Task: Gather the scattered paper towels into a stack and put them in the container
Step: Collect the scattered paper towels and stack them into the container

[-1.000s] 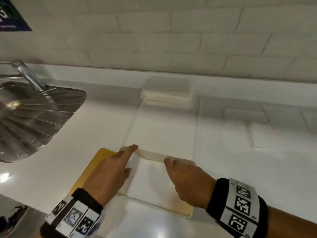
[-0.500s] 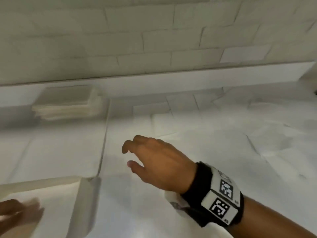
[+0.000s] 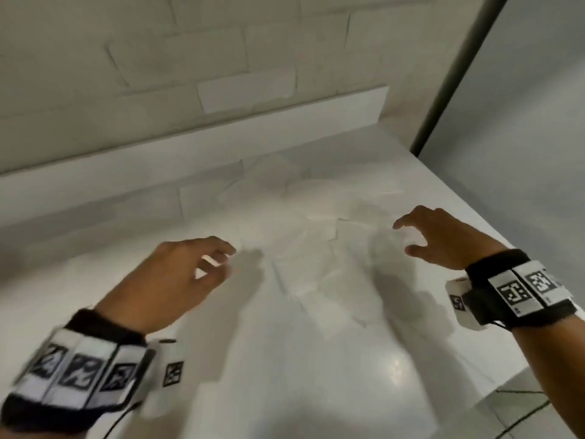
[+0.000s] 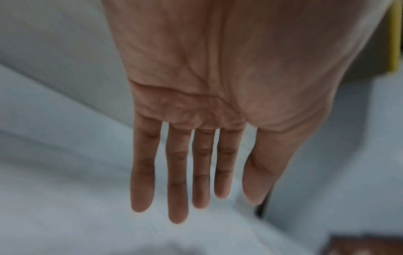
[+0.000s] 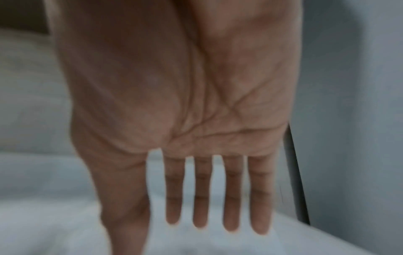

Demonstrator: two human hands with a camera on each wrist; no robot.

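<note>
Several white paper towels (image 3: pixel 319 248) lie scattered and overlapping on the white counter (image 3: pixel 300 375), reaching back to the wall. My left hand (image 3: pixel 218 259) hovers over their left edge and my right hand (image 3: pixel 408 237) over their right side. Both hands hold nothing. In the wrist views the left hand (image 4: pixel 196 198) and the right hand (image 5: pixel 209 215) show straight, slightly spread fingers above the pale surface. The container is out of view.
A white tiled wall (image 3: pixel 221 74) with a low ledge (image 3: pixel 190 153) runs behind the towels. The counter ends at a right edge (image 3: pixel 506 248) beside a grey panel (image 3: pixel 522 122). A yellow strip (image 4: pixel 395 34) shows at the left wrist view's right border.
My view swung right, away from the tray and the stacked towels. Both hands left the tray and now hover open over the scattered towels near the counter's right end.
</note>
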